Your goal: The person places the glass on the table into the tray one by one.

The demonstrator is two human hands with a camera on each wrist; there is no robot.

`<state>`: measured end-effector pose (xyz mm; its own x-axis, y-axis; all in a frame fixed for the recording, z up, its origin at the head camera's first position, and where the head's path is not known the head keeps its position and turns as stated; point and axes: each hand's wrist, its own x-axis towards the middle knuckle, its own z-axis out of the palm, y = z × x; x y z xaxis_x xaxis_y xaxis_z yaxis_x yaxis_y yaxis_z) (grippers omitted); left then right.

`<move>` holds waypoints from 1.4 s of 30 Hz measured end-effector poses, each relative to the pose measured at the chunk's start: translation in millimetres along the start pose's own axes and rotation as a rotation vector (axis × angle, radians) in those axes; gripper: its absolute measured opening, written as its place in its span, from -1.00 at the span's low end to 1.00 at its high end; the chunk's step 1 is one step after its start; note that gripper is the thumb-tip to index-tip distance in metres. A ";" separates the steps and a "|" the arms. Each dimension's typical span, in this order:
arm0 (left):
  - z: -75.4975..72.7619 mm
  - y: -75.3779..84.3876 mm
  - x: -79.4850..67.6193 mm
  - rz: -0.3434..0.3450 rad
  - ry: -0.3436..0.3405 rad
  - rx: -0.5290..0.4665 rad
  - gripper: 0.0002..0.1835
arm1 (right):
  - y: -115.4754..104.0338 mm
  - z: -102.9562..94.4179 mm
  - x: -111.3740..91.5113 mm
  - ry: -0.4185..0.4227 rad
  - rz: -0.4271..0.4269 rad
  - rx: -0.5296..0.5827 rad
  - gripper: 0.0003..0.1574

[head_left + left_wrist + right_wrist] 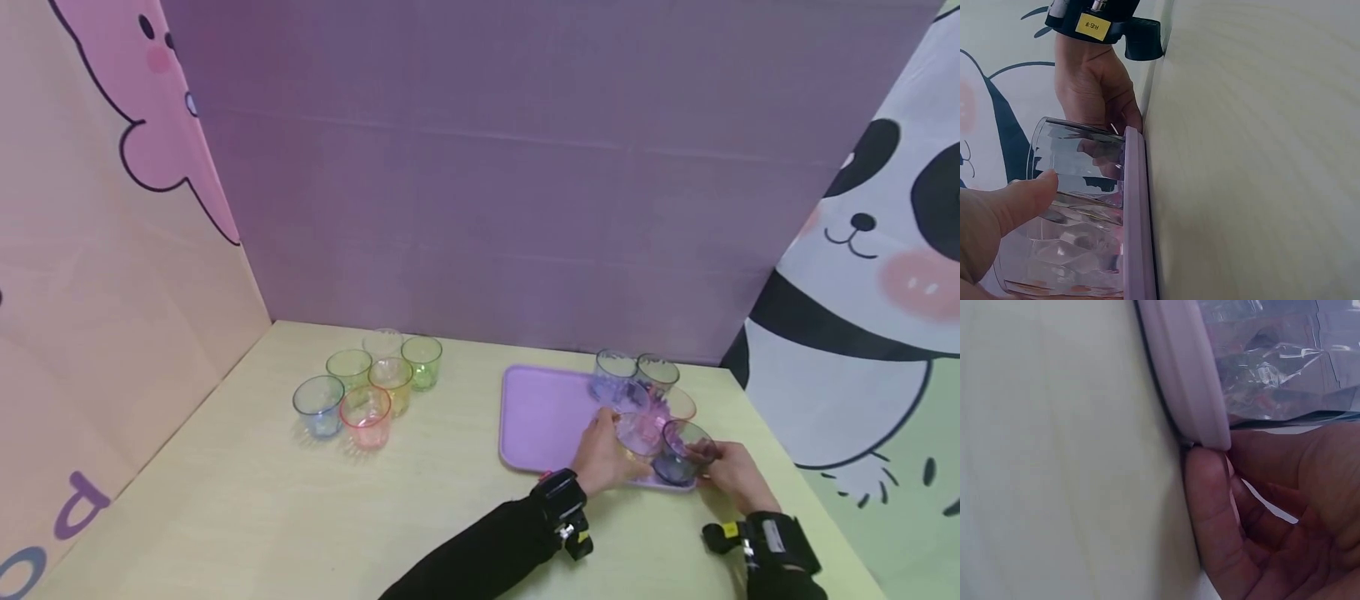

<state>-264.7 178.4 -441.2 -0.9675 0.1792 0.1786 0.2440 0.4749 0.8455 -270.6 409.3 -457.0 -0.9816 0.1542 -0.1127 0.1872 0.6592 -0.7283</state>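
A lilac tray lies on the table, several tinted glasses crowded on its right half. My left hand grips a pale clear glass near the tray's front, thumb on the near side and fingers on the left. Right beside that glass stands a dark grey-purple glass at the front right corner. My right hand pinches the tray's corner, as the right wrist view shows: one finger lies low against the tray edge, with the thumb near the rim by the glass.
On the table's left stands a separate group of glasses, including a blue glass, a red-rimmed glass and a green glass. A purple backdrop closes off the back; printed panels rise at both sides.
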 end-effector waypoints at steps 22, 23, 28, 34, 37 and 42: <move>-5.3 -9.4 1.0 0.085 -0.033 0.073 -0.06 | 1.6 1.5 2.6 -0.001 -0.035 0.005 -0.46; -6.8 -9.6 0.6 0.083 -0.041 0.083 -0.05 | 1.8 1.5 2.8 -0.001 -0.038 0.006 -0.47; -14.8 -10.2 -1.2 0.068 -0.072 0.109 0.01 | 2.3 0.8 1.9 -0.010 -0.025 0.021 -0.45; -33.5 -12.1 -4.1 0.142 -0.110 0.131 -0.03 | 2.8 0.6 0.5 -0.007 -0.012 0.045 -0.45; -44.7 -14.9 -3.4 0.191 -0.134 0.171 -0.07 | 2.8 0.6 0.6 -0.007 -0.018 0.047 -0.44; -65.3 -20.7 0.2 0.198 -0.180 0.196 -0.15 | 3.3 0.3 0.8 0.000 -0.020 0.046 -0.44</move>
<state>-274.3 112.3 -425.8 -0.8770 0.4256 0.2233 0.4512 0.5693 0.6872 -270.8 411.4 -459.7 -0.9851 0.1414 -0.0983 0.1660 0.6279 -0.7604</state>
